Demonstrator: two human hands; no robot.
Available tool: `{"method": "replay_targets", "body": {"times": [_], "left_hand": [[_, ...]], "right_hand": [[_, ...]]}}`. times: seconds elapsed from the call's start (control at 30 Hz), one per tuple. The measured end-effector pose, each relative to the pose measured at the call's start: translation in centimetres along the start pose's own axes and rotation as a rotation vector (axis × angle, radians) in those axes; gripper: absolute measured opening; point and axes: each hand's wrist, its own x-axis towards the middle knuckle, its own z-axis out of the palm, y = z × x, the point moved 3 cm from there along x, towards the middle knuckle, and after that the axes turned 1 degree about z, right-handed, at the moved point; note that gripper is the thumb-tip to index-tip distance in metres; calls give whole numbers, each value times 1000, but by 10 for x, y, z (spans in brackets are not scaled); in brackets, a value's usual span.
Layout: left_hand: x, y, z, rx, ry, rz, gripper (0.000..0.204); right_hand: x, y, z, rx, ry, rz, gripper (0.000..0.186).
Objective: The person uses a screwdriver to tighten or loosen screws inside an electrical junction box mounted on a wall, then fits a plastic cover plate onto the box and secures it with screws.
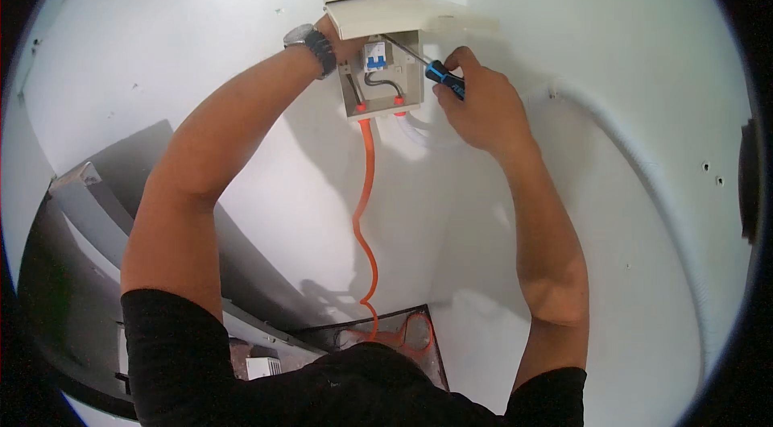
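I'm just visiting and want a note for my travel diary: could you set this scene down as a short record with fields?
Right hand: grips a blue-and-black screwdriver, which points into the box
Left hand: at the box's upper left, partly hidden by the raised cover; grip unclear
Box colour: beige
Inside box: white-and-blue breaker
Below box: orange tube, running down
Far right: white hose, curving downward

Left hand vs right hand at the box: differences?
The left hand is partly hidden by the open lid; the right hand is in plain view. The right hand grips a screwdriver; the left hand's hold can't be made out. The left hand has a watch at the wrist; the right hand has none. Both are by the box.
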Motion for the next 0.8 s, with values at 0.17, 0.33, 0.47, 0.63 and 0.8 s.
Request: {"method": "replay_targets", "body": {"times": [0.17, 0.33, 0.47, 0.63, 0.8], "left_hand": [[-1, -8, 5, 189, -126, -28, 29], [-15, 2, -4, 297, -72, -6, 30], [-25, 23, -12, 355, -150, -155, 24], [-37, 29, -12, 476, -114, -147, 17], [-46, 32, -14, 656, -85, -36, 22]], "right_hand": [[-9, -4, 21, -62, 59, -74, 30], [-8, -9, 28, -89, 65, -82, 30], [-9, -11, 21, -102, 59, -58, 35], [-10, -23, 16, -146, 102, -101, 36], [-10, -28, 16, -153, 82, -86, 37]]}}
